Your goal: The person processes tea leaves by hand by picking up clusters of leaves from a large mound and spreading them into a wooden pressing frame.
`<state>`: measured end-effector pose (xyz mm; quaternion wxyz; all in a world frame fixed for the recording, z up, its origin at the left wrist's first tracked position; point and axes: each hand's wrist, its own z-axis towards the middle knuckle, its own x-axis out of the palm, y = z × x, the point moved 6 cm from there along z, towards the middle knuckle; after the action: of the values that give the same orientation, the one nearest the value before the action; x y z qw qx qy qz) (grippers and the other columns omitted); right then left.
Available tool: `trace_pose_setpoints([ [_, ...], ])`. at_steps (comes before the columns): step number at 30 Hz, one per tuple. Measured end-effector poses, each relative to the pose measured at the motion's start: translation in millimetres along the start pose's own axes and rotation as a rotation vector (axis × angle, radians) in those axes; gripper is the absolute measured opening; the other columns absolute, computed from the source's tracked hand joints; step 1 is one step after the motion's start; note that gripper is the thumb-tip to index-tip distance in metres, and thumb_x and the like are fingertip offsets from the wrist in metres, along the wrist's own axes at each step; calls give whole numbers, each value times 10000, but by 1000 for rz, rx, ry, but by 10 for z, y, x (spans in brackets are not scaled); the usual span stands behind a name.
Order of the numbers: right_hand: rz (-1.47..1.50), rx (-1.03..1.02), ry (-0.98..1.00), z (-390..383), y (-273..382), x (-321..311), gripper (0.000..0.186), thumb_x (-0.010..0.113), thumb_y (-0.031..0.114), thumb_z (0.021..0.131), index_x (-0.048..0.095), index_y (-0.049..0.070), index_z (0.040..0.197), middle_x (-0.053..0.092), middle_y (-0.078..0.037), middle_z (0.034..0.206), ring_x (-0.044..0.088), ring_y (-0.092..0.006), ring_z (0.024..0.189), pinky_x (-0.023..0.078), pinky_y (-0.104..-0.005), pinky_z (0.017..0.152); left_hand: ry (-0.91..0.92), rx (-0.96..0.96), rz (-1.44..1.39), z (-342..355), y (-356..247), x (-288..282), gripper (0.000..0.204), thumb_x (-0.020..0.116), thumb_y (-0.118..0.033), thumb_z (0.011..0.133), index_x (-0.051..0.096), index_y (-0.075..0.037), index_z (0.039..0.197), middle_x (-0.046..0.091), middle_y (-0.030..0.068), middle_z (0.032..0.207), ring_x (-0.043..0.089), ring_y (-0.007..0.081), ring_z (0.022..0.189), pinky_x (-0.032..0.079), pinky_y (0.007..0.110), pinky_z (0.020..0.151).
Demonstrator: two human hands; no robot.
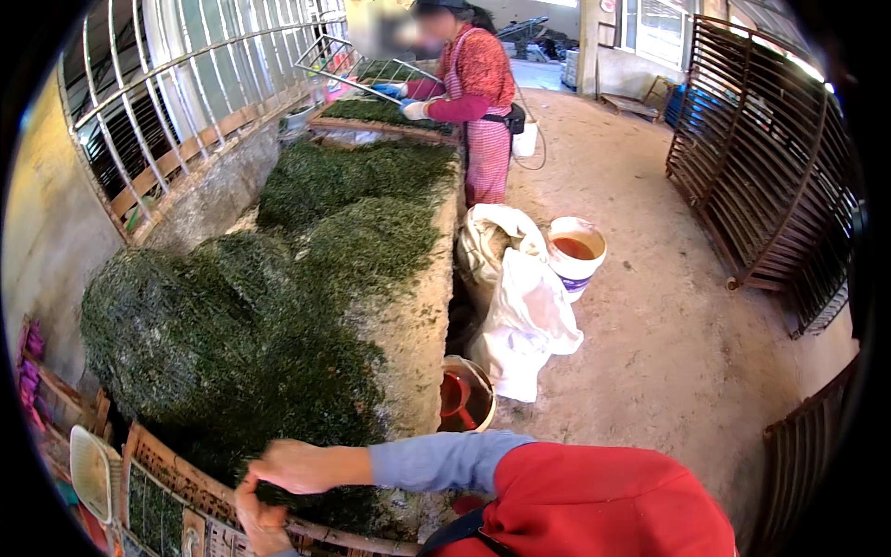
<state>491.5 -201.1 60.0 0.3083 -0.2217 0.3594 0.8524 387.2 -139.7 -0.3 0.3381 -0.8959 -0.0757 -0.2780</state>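
Observation:
Both my hands meet over the near end of a large spread of dark green, shredded plant material (251,306) heaped on a pale stone-like counter (408,343). My right hand (295,466) reaches in from the right with fingers closed; anything pinched in them is too small to make out. Just below it, my left hand (262,522) points a finger up to the right fingertips, its other visible finger apart. A wooden-framed tray (172,464) with slats and a green layer lies beside and partly under my hands.
A co-worker (478,84) in a checked apron handles a metal-rod frame (371,65) over another green-filled tray (380,111). White sacks (524,320), a white bucket (577,265) and another bucket with a red scoop (464,395) stand right of the counter. Racks (761,158) lean at the right; a basket (93,473) sits left.

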Motion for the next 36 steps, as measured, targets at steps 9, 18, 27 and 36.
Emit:
trace_pose_setpoints([
  [9,948,580,323,-277,-693,47,437,629,256,818,526,-6,1153,599,-57,981,498,-114,929,441,-281,763,322,-34,-167,-634,-91,737,224,482,-221,940,492,-34,1063,454,6,686,387,83,490,456,310,518],
  [18,951,694,163,-796,-950,345,141,580,113,810,584,-27,794,550,-86,541,575,-162,468,457,-318,466,662,331,-275,-1084,-1077,917,305,301,-195,1004,407,12,1201,371,44,749,302,90,498,395,287,486],
  [27,-145,448,483,-20,-280,-142,136,595,141,647,619,9,628,593,-155,579,623,-330,594,497,-416,520,106,-11,204,-103,486,198,210,475,-186,945,440,-11,833,432,46,730,390,146,626,383,280,633],
  [36,20,487,367,-1151,-615,371,234,593,204,753,556,8,876,603,-145,733,625,-330,714,480,-418,591,284,59,-196,-547,-379,503,191,465,-150,945,432,-26,804,400,22,677,374,123,597,374,252,623],
])
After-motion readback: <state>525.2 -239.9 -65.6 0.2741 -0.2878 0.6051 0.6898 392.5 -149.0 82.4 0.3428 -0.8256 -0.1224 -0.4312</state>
